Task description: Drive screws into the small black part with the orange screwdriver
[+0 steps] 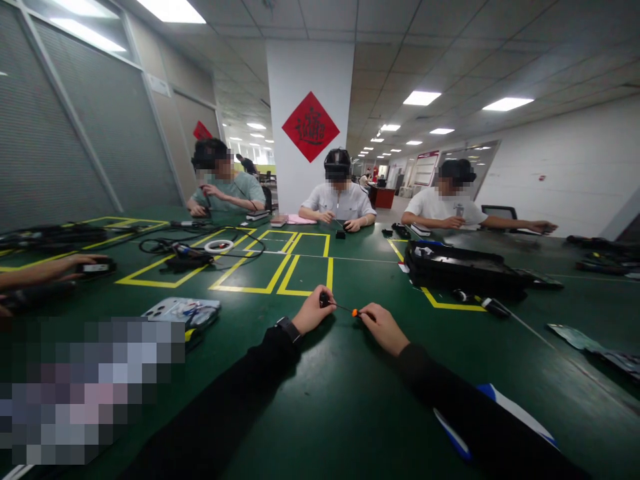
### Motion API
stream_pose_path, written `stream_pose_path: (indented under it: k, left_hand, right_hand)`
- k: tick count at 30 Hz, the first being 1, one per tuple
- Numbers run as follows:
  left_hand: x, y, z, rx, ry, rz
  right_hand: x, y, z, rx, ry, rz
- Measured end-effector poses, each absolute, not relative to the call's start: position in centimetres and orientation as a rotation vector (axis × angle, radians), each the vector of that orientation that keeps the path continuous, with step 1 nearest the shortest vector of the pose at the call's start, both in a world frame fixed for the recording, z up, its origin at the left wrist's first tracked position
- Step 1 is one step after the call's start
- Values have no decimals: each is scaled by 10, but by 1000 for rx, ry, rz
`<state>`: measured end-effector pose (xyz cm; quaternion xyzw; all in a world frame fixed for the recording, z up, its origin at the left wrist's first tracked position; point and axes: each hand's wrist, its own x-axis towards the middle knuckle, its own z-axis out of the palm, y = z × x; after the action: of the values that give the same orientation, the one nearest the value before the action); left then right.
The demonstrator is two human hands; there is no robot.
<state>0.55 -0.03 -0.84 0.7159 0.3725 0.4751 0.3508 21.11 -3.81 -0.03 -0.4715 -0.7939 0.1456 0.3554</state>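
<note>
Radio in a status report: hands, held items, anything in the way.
Left hand: holding small black piece. Right hand: holding orange-marked tool, thin shaft toward piece, contact unclear. Black tray: off right, apart from both hands.

We get moderate, rather dim light from ceiling lamps (171, 10), burnt out to white toward 11 and 2 o'clock. Glare pales the table (590, 407) near 4 o'clock; a soft shadow lies beneath the left hand (313, 311). We see wide-angle stretching at the edges, slight softness throughout, and coarse pixelation (90, 400) at 8 o'clock.
</note>
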Motion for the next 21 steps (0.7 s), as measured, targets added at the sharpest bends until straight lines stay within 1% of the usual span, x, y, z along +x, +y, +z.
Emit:
stream_pose_path:
  k: [7,15,21]
  left_hand:
    - [6,-2,-8,1840,990,1223]
    - [5,-2,-8,1832,988,1225]
    - [5,-1,-8,1836,969,1242]
  right_hand:
    - [211,-41,-1,-1220,-1977,455]
    - [212,-39,-1,-1221,-2025,383]
    - [211,-42,0,-1182,-2006,464]
